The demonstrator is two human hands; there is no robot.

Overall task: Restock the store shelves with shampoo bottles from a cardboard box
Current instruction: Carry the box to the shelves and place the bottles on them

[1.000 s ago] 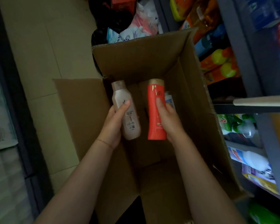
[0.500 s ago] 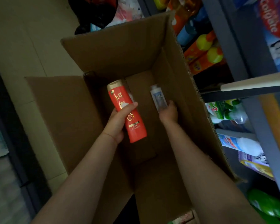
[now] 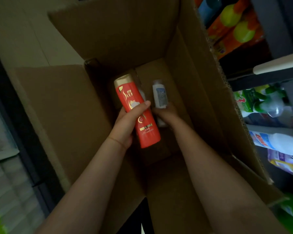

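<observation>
Gripping the red bottle [image 3: 139, 114] round its middle, the left hand [image 3: 125, 125] is holding it above the floor of the box [image 3: 201, 92], thumb across the label, fingers wrapped behind. Gold cap is pointing away from the person, base toward the wrist. Something pale is showing just behind the red bottle, at its right edge; cannot tell what it is.

The right hand [image 3: 167, 115] is reaching deeper into the box and closing on the lower part of a white bottle [image 3: 160, 97] with a blue-grey label. Fingers are curled at its base; whether it is lying on the cardboard or already lifted, cannot tell, as this part is dim and blurred.

Judgement on handling: both bottles are looking like rigid moulded plastic, smooth and glossy, so likely a bit slippery under a dry palm but not fragile. If full, the red one is probably moderately heavy for one hand; a grip round the waist, as now, is keeping it balanced. The white one seems smaller and lighter, and taking it round the body rather than by the cap looks safer, since a flip cap could pop.

The box is standing open on the floor, flaps spread. Shelves [image 3: 267, 76] are rising just to the right, carrying orange packs [image 3: 233, 31], green bottles [image 3: 254, 102] and a white jug [image 3: 281, 142].
</observation>
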